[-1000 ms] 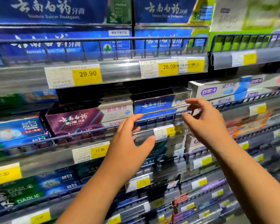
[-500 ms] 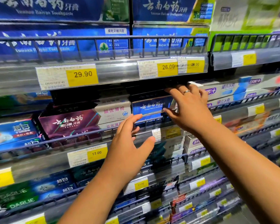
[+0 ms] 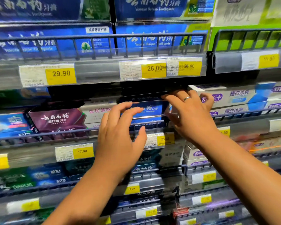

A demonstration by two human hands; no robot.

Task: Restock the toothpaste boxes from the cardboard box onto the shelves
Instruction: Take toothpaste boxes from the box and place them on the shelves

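One blue box (image 3: 150,109) in play: middle shelf (image 3: 243,127), top of its stack, at least one more blue one under it behind the wire rail (image 3: 63,132). Long axis runs left-right along the shelf front, printed face out toward the camera, lettering upright. Two hands on it. Left hand (image 3: 118,140): fingers loosely bent, tips on the box's left front near the top edge, thumb spread low over the rail, clear of the box as far as I can tell. Right hand (image 3: 190,117), one ring (image 3: 186,98): fingers hooked over the top at the right end, thumb looks set on the front lower edge, blurred there; reads as a grip on that end. Versus 0.5 s ago: left hand was down at the rail, off the box, and has come up onto it; right hand is at the same end, box position about unchanged. Versus 1 s ago: right hand was open beside the end, whose pale panel showed; that panel is now covered. Neighbours on the same shelf: one white box with pink lettering (image 3: 97,112) just left, one purple box (image 3: 57,120) beyond that, two stacked white boxes (image 3: 234,96) on the right, the little finger in front of the upper one. Strip above carries three tags: 29.90 (image 3: 61,73), 26.00 (image 3: 154,68), 28.00 (image 3: 189,66).
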